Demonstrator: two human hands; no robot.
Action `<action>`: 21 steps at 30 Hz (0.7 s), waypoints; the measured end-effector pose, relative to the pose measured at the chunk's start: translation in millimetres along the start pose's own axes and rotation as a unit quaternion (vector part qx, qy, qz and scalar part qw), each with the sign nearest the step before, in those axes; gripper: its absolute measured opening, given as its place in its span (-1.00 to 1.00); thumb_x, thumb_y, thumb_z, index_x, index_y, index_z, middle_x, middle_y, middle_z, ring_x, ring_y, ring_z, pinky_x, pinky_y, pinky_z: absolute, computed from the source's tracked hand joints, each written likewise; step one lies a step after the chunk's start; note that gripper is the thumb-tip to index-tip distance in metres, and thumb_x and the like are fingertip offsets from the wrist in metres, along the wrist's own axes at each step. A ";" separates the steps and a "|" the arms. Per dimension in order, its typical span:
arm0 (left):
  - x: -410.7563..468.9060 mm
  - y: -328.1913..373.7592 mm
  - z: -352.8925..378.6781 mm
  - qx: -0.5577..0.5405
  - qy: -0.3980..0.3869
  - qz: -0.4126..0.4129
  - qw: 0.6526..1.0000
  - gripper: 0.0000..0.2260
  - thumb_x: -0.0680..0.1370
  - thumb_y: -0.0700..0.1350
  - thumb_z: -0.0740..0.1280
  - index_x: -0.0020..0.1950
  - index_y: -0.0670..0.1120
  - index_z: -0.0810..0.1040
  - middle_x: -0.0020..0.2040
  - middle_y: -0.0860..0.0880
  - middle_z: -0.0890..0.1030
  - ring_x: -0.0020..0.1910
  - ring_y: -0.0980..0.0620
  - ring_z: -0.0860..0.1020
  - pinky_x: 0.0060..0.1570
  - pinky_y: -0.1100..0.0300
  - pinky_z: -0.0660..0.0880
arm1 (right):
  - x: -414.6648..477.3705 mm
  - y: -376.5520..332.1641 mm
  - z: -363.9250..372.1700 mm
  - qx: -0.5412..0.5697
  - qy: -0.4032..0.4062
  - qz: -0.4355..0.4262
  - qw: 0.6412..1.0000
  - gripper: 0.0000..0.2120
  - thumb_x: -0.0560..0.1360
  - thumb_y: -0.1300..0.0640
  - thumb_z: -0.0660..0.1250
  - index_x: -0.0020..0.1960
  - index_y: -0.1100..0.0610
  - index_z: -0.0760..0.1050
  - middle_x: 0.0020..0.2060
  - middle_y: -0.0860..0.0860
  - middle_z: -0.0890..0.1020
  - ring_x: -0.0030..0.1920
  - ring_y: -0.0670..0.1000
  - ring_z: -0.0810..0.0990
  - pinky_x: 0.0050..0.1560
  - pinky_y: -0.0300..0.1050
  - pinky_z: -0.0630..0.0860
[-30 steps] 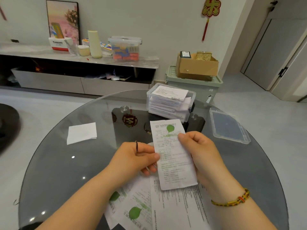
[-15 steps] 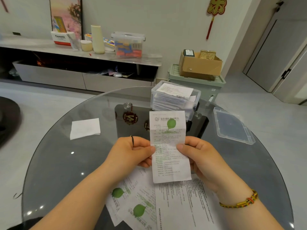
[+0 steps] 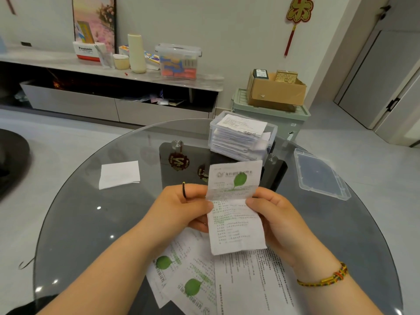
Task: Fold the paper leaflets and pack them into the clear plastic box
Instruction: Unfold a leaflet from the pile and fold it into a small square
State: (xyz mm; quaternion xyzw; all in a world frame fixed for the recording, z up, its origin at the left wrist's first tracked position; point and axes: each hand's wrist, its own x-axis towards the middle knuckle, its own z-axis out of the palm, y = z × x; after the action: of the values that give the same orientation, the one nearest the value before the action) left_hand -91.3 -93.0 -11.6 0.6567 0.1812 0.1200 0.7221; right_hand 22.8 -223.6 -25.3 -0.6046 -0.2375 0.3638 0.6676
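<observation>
A narrow white leaflet (image 3: pixel 236 208) with a green leaf print is held upright above the round glass table (image 3: pixel 91 223). My left hand (image 3: pixel 181 208) pinches its left edge and my right hand (image 3: pixel 272 214) pinches its right edge; the top part bends toward me along a crease at finger height. Beneath my wrists lie several flat leaflets (image 3: pixel 204 278) with green leaves and black text. The clear plastic box (image 3: pixel 241 137), full of folded papers, stands at the table's far side with no lid on it.
The box's clear lid (image 3: pixel 320 173) lies at the right of the table. A folded white paper (image 3: pixel 119 173) lies at the left. Beyond the table are a low TV cabinet (image 3: pixel 109 87) and a cardboard box (image 3: pixel 276 92) on a green bin.
The leaflet has straightened from tilted to upright and its top part has begun bending over at a crease between my fingers. Both hands keep their hold on its edges.
</observation>
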 end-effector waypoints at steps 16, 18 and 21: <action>-0.9 2.8 -16.9 0.160 -0.012 0.037 0.986 -0.71 0.53 -0.23 0.22 -0.12 0.19 0.55 -0.22 0.20 0.65 -0.17 0.28 0.60 -0.08 0.39 0.51 | -0.5 -0.4 9.0 -0.180 0.037 -0.007 0.983 -0.63 0.47 0.29 0.28 -0.35 -0.10 0.61 -0.29 0.16 0.43 -0.25 0.11 0.39 -0.25 -0.12 0.33; -4.2 6.6 -30.1 0.214 0.012 0.054 0.975 -0.77 0.54 -0.13 0.22 -0.08 0.24 0.49 -0.15 0.29 0.59 -0.11 0.35 0.55 -0.03 0.43 0.39 | 0.3 -3.1 11.7 -0.192 0.058 -0.010 0.980 -0.68 0.48 0.31 0.26 -0.32 -0.03 0.60 -0.28 0.16 0.44 -0.25 0.10 0.39 -0.26 -0.13 0.34; -3.3 7.1 -65.9 0.362 0.172 0.069 0.913 -0.83 0.56 -0.09 0.20 0.08 0.10 0.51 0.07 0.22 0.50 0.12 0.20 0.43 0.07 0.35 0.27 | 4.8 -10.1 15.8 -0.206 0.069 -0.009 0.976 -0.72 0.49 0.36 0.22 -0.19 0.01 0.53 -0.26 0.15 0.52 -0.26 0.05 0.49 -0.23 -0.18 0.41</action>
State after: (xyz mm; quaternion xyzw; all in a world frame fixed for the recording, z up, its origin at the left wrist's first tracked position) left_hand -121.5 -33.9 -8.9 0.8532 0.2880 0.2072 0.3823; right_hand 15.8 -209.9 -13.5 -0.7506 -0.2657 0.2584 0.5470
